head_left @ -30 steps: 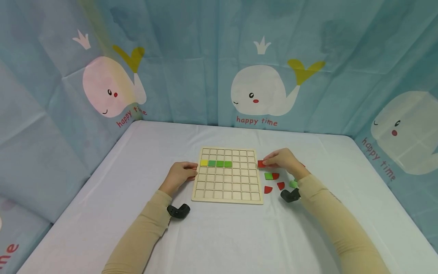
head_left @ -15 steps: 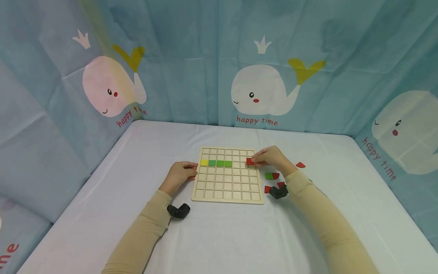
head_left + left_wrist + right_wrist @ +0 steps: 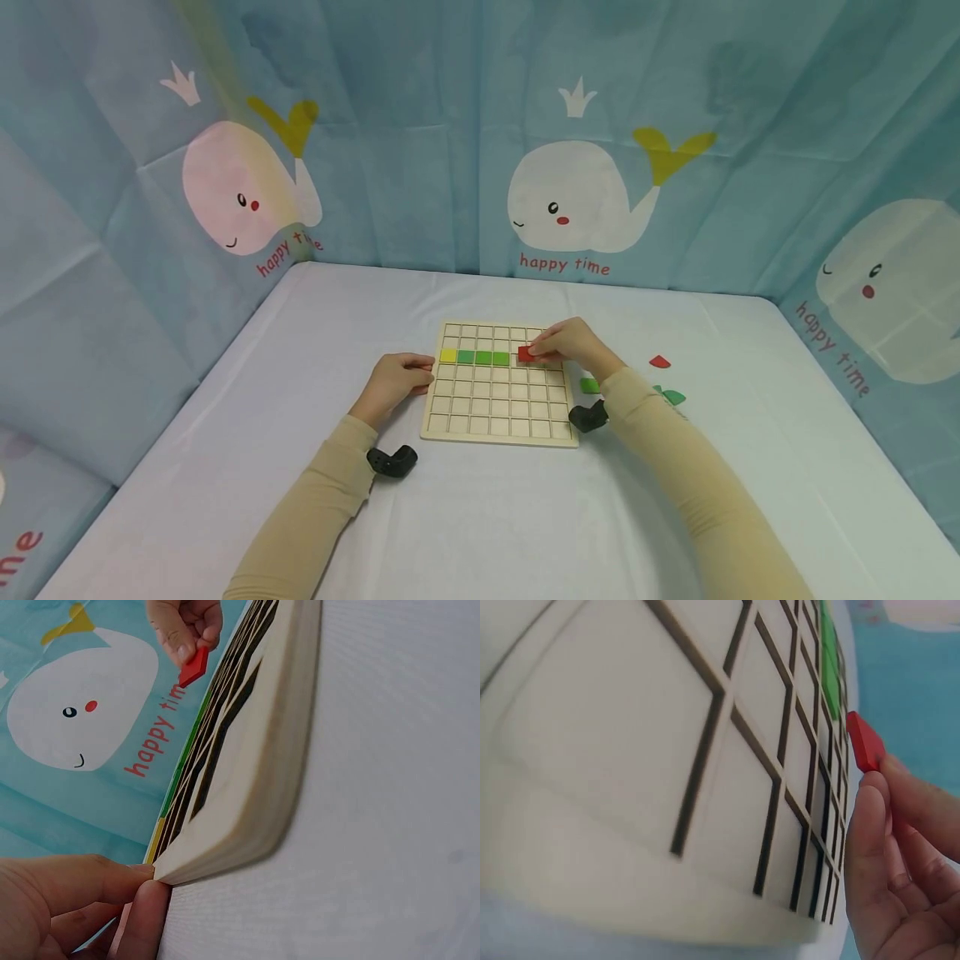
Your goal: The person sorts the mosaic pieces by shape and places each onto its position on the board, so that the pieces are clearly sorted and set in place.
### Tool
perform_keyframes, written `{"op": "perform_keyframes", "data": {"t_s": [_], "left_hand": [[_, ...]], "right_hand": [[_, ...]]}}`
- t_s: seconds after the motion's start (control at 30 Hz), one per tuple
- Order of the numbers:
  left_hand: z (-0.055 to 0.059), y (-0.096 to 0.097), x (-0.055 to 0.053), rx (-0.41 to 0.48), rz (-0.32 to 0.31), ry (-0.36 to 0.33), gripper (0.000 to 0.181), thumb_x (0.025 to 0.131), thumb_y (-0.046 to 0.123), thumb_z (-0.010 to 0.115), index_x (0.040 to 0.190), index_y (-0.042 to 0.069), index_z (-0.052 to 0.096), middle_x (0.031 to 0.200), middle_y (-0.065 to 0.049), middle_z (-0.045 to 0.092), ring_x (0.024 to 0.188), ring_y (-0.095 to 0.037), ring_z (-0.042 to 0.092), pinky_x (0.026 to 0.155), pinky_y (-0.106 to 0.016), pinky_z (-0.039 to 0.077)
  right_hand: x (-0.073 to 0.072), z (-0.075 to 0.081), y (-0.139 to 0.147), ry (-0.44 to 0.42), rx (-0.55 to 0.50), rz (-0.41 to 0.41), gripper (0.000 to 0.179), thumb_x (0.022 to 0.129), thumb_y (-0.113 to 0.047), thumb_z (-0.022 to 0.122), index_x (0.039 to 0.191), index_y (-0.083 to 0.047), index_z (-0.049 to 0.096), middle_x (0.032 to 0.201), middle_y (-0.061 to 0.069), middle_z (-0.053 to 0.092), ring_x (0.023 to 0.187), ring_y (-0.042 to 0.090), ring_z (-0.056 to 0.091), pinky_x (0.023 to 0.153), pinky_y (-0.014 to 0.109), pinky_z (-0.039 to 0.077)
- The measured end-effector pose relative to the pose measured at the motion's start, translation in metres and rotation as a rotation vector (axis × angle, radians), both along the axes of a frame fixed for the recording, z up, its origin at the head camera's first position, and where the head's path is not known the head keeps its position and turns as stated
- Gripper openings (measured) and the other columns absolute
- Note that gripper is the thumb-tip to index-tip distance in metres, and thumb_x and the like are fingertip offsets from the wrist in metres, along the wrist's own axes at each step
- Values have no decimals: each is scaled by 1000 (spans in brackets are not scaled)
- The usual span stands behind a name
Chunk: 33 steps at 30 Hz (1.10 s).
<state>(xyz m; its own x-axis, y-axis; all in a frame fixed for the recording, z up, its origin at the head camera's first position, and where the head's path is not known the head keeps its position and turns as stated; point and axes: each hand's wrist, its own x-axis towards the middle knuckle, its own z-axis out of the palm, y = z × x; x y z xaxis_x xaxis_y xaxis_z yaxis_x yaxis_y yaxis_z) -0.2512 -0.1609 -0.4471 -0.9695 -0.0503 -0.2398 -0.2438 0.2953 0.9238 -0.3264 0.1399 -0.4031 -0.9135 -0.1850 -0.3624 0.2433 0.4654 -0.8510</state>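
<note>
A wooden grid board point(image 3: 498, 392) lies on the table. One of its rows carries a yellow square tile point(image 3: 447, 356) at the left end, followed by several green square tiles point(image 3: 483, 357). My left hand point(image 3: 393, 385) pinches the board's left edge between thumb and finger, as the left wrist view shows close up. Between the thumb and fingertips of my right hand point(image 3: 573, 343) is a red square tile point(image 3: 866, 742). It is held tilted just above the board, to the right of the green tiles and apart from them.
Right of the board lie a green piece point(image 3: 590, 386), a red fan-shaped piece point(image 3: 660, 362) and a green rounded piece point(image 3: 673, 397). My right forearm hides other pieces there. A whale-print curtain point(image 3: 420, 167) stands behind the white table point(image 3: 480, 517).
My right hand has carried the red tile leftward from beside the board to over the tile row, near the green tiles. The left hand has stayed at the board's edge.
</note>
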Motion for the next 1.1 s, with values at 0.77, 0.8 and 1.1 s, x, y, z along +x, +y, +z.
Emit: {"op": "perform_keyframes", "data": {"t_s": [0.77, 0.8, 1.1], "left_hand": [[5, 3, 2, -9, 17, -12, 38, 91, 6, 66, 129, 2, 65, 124, -17, 65, 88, -10, 64, 73, -18, 57], [5, 3, 2, -10, 15, -10, 38, 92, 6, 66, 129, 2, 65, 123, -17, 65, 88, -10, 65, 74, -18, 58], [2, 3, 1, -15, 14, 3, 37, 92, 6, 66, 128, 0, 65, 125, -18, 65, 92, -13, 65, 74, -19, 58]], "right_hand": [[4, -2, -20, 29, 23, -15, 12, 85, -2, 76, 92, 7, 72, 70, 0, 71, 57, 8, 66, 64, 24, 61], [5, -1, -20, 43, 37, -11, 12, 85, -2, 76, 92, 7, 73, 70, 0, 71, 57, 8, 66, 64, 24, 61], [5, -4, -23, 86, 92, -12, 16, 82, -3, 78, 93, 9, 74, 69, 3, 72, 55, 7, 65, 64, 25, 61]]}}
